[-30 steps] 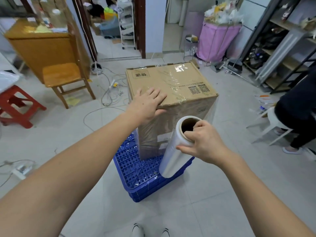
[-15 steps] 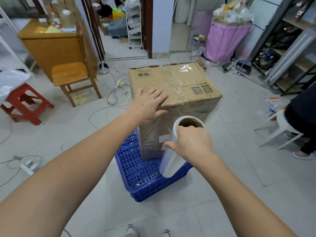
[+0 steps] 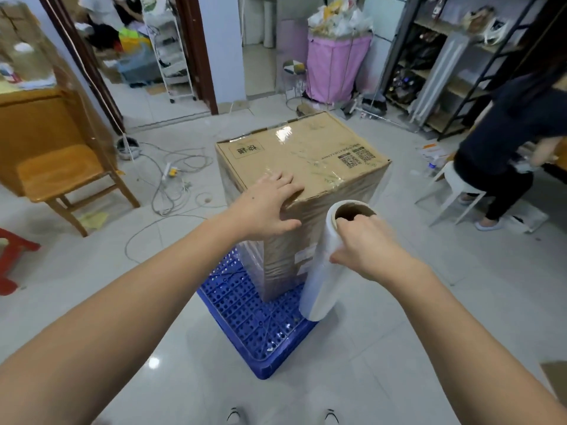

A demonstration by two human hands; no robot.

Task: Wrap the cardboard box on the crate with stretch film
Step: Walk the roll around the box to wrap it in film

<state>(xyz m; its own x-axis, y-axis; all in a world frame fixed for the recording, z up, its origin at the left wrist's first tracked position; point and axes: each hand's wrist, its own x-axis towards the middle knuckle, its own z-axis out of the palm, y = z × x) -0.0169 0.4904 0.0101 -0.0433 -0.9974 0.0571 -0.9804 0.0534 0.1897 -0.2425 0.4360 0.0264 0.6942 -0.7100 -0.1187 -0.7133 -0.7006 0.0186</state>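
At box near edge: left hand flat; right hand grips roll.

The cardboard box hides most of the blue crate — only its near corner shows. At right, the frame edge cuts the seated person; box print is illegible.

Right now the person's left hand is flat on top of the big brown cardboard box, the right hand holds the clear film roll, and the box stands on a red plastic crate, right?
Almost. The head view shows the brown cardboard box standing on a blue perforated plastic crate, not a red one. The left hand does rest flat on the box top, and the right hand grips the clear stretch-film roll.
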